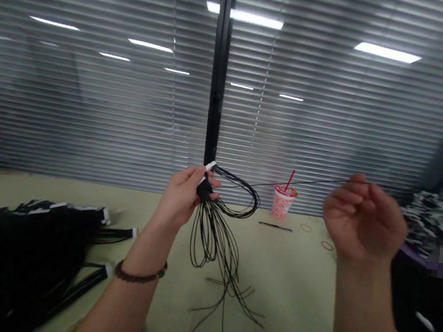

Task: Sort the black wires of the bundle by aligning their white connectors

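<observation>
My left hand [180, 196] is closed around the gathered part of a black wire harness [218, 225], with a white connector [210, 165] showing above the fingers. Loops of thin wire hang below and to the right of that hand, and loose ends spread out over the table. Off to the right, my right hand [364, 218] pinches a single black wire [316, 182] between thumb and fingers. This wire stretches nearly straight between the two hands, in front of the cup.
A pale table [289, 303] runs below a glass wall with blinds. On the left lies a heap of black wire harnesses [28, 261]; more harnesses [440, 225] are piled at the right. A pink cup [282, 203] with a red straw, a pen [275, 226] and rubber bands [327, 246] stand or lie behind.
</observation>
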Tool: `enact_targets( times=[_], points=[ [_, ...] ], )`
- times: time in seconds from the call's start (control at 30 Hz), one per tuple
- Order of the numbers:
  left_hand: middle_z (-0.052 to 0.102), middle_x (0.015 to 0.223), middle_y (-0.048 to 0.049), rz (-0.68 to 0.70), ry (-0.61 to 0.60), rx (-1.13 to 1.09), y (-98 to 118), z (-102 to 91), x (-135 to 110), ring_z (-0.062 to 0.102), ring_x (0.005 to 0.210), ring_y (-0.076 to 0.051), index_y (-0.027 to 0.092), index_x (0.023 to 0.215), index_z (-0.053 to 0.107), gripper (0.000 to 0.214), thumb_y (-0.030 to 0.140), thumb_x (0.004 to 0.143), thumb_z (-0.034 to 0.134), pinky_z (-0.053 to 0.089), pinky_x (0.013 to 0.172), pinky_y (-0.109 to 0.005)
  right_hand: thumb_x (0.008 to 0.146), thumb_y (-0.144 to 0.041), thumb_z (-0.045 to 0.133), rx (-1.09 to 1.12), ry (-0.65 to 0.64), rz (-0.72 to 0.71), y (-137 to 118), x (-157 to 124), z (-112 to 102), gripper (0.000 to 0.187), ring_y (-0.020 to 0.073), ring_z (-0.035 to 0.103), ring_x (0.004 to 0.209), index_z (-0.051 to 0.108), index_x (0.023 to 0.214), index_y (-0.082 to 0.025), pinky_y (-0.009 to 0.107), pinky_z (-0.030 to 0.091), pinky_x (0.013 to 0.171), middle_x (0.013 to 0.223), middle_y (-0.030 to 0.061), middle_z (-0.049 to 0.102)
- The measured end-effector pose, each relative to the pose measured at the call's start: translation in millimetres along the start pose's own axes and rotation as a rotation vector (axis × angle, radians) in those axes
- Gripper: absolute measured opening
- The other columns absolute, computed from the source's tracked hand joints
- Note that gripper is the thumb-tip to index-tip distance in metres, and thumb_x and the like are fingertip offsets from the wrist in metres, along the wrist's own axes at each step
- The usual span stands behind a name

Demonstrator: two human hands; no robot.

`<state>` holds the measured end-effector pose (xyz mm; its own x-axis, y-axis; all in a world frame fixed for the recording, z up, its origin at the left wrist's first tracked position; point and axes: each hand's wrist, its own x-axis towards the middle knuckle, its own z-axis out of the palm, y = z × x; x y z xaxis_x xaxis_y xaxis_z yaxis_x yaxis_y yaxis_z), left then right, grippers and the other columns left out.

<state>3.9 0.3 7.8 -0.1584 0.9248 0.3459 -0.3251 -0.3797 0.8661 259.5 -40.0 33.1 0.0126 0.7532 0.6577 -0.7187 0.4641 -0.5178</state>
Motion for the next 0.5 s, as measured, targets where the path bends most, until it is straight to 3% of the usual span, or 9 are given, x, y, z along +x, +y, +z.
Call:
enact_targets(
  times=[0.13,0.2,0.3,0.4,0.5],
  points=[
    [0.06,0.059,-0.0022,-0.033,-0.015,0.034,-1,1.2,-1,0.054,0.041,-0.008,0.01,0.073,0.055,0.013,0.022,0.078,0.051,0.048,0.04,-0.017,0.076,-0.019,0.054,0.064,0.109,-0.132,-2,7,-7,0.007,-0.0001,0.048,0.05,0.058,0.082,-0.017,0.009,0.043,0.047,0.058,-0.0062,0.05],
    [0.062,0.06,-0.0033,-0.052,-0.036,0.043,-2,2.7,-2,0.055,0.041,-0.008,0.011,0.074,0.055,0.012,0.021,0.077,0.052,0.047,0.04,-0.016,0.076,-0.024,0.056,-0.014,0.132,-0.15,1,9,-7,0.007,0.0,0.047,0.05,0.059,0.081,-0.019,0.009,0.041,0.044,0.064,-0.0053,0.052],
    [0.063,0.06,-0.0039,-0.12,-0.052,0.064,-3,5.4,-4,0.054,0.041,-0.008,0.011,0.073,0.056,0.01,0.019,0.076,0.051,0.046,0.04,-0.016,0.072,-0.024,0.061,-0.349,0.145,-0.123,12,7,-4,0.013,-0.0006,0.043,0.042,0.061,0.084,-0.018,0.009,0.031,0.034,0.068,-0.0023,0.056],
    [0.06,0.054,-0.002,-0.162,-0.092,0.101,-1,9.2,-6,0.05,0.037,-0.007,0.01,0.069,0.055,0.013,0.021,0.075,0.052,0.043,0.037,-0.016,0.071,-0.025,0.063,-0.677,0.065,0.03,30,2,4,0.028,0.0024,0.042,0.037,0.059,0.096,-0.015,0.012,0.029,0.032,0.059,-0.0014,0.056],
    [0.057,0.049,-0.0005,-0.16,-0.114,0.128,1,13.2,-9,0.048,0.036,-0.007,0.01,0.065,0.055,0.015,0.023,0.072,0.055,0.039,0.034,-0.014,0.075,-0.033,0.057,-0.842,-0.041,0.112,56,-7,18,0.023,0.0033,0.041,0.035,0.06,0.083,-0.011,0.013,0.029,0.033,0.051,-0.0019,0.053]
  ],
)
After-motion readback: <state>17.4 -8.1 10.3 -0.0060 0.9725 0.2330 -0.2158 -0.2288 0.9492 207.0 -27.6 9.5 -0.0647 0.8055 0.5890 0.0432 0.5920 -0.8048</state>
